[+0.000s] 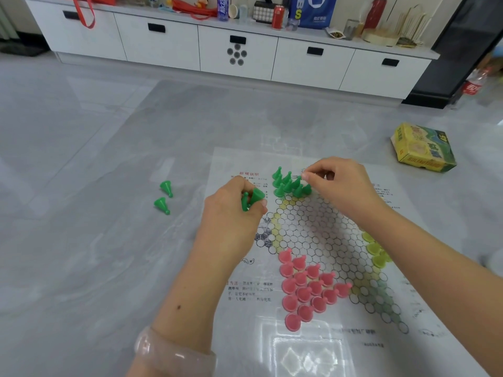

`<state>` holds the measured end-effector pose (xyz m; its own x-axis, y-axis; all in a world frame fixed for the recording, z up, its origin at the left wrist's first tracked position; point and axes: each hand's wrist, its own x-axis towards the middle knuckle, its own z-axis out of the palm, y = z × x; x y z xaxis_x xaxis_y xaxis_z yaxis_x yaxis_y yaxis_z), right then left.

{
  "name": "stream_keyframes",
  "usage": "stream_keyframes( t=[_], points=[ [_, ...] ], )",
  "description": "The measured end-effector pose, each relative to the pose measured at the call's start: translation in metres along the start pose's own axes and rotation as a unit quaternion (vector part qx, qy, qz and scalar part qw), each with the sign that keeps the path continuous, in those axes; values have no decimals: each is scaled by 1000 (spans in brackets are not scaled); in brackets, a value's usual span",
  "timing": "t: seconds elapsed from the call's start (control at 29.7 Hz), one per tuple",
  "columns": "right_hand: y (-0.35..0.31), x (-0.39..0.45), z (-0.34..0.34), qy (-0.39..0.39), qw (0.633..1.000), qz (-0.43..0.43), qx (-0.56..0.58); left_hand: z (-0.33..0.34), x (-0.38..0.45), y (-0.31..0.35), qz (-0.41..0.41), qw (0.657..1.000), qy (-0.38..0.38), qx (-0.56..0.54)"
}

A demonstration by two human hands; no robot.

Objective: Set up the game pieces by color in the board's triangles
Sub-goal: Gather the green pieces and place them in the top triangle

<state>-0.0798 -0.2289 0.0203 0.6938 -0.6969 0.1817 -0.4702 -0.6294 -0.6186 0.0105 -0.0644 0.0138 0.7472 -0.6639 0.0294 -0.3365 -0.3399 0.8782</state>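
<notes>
A paper game board [321,229] printed with circles lies on the grey floor. Several green cone pieces [288,183] stand in its far triangle. Pink pieces [307,289] fill the near triangle, and a few yellow-green pieces [377,251] sit at the right triangle, partly behind my right forearm. My left hand [234,210] grips a few green pieces [251,200] just left of the board's green group. My right hand [340,183] pinches the top of a green piece [304,186] at the right end of that group. Two green pieces [164,197] lie loose on the floor to the left.
A yellow-green game box [423,148] lies on the floor at the right. A long white drawer cabinet [236,50] with cans, bags and bottles on top runs along the back. A plastic bottle [473,84] stands by the dark unit at the far right.
</notes>
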Motion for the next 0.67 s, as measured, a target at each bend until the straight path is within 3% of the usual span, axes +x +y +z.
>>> stream_keyframes(
  t=[0.07, 0.27, 0.54, 0.67],
  points=[
    [-13, -4, -5, -20, 999, -9, 47, 0, -1, 1, 9, 1000, -10, 12],
    [-44, -22, -2, -224, 968, -64, 95, 0, -3, 3, 36, 998, -41, 29],
    [-43, -31, 11, -221, 964, -51, 140, 1, -1, -6, 13, 999, -13, 31],
    [-39, -35, 5, -189, 973, -31, 130, -19, 10, -23, -26, 993, 59, 94]
  ],
)
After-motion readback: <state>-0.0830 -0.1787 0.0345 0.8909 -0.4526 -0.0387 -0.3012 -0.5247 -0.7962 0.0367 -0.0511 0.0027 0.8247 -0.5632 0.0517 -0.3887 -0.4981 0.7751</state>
